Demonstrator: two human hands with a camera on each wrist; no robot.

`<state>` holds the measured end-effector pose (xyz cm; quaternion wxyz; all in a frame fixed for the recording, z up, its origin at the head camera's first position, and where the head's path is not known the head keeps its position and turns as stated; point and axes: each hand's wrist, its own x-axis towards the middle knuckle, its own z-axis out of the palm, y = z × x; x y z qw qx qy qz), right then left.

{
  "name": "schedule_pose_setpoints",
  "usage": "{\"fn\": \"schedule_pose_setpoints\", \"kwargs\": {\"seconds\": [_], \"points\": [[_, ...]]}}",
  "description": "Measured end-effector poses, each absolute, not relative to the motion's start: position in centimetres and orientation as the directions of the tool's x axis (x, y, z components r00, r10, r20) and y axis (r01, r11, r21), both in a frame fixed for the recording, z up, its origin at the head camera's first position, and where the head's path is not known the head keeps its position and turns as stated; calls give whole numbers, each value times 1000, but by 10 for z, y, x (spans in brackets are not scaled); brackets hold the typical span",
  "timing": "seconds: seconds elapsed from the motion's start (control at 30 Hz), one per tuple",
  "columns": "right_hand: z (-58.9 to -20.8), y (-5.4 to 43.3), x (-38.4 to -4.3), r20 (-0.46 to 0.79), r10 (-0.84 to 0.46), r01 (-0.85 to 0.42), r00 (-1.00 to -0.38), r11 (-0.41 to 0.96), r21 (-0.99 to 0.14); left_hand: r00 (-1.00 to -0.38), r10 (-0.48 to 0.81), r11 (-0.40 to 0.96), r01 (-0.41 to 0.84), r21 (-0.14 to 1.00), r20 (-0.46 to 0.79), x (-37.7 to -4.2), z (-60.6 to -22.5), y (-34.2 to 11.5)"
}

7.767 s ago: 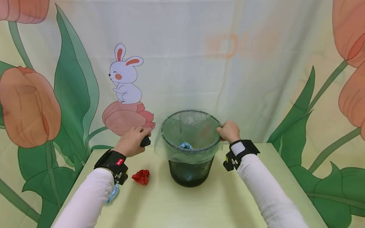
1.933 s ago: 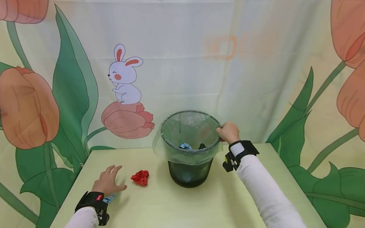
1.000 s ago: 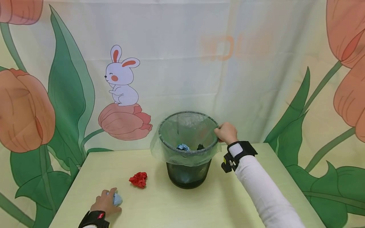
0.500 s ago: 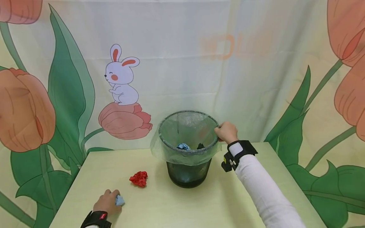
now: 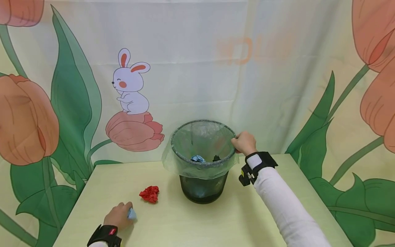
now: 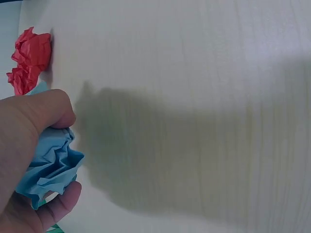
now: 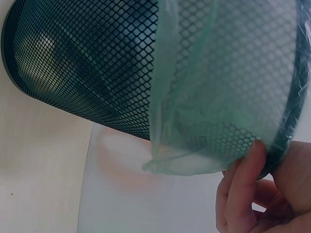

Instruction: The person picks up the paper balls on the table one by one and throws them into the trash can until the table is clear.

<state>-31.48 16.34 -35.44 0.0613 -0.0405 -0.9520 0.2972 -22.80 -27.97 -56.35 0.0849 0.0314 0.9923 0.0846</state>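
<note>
My left hand [image 5: 118, 216] grips a crumpled piece of blue paper [image 6: 52, 160], thumb on one side and fingers on the other, low over the table's left part. Just beyond it lies a crumpled piece of red paper [image 5: 150, 194]. A dark mesh trash can [image 5: 203, 190] stands upright at the back middle, lined with a thin green plastic bag [image 5: 197, 171] folded over its rim. Inside it show a blue crumpled piece [image 5: 198, 159] and a black crumpled piece [image 5: 217, 158]. My right hand [image 5: 245, 142] holds the can's rim on the right, pinching bag and rim together.
The pale wood-grain table [image 5: 247, 219] ends at the back against a hanging cloth [image 5: 191, 68] printed with tulips and a rabbit. Each wrist wears a black strap with a small camera.
A black crumpled piece, earlier in the left hand, now lies in the can. The left hand came back, took the blue paper and shifted slightly right. The right hand stays on the rim.
</note>
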Motion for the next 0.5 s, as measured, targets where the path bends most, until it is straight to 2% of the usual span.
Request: {"fn": "schedule_pose_setpoints", "kwargs": {"seconds": [0.27, 0.5], "points": [[-355, 164, -314, 95, 107, 33, -990, 818, -574, -987, 153, 973, 142, 182, -45, -230, -548, -278], [-355, 164, -314, 108, 99, 20, -989, 821, -570, -983, 185, 968, 180, 173, -10, -238, -538, -276]]}}
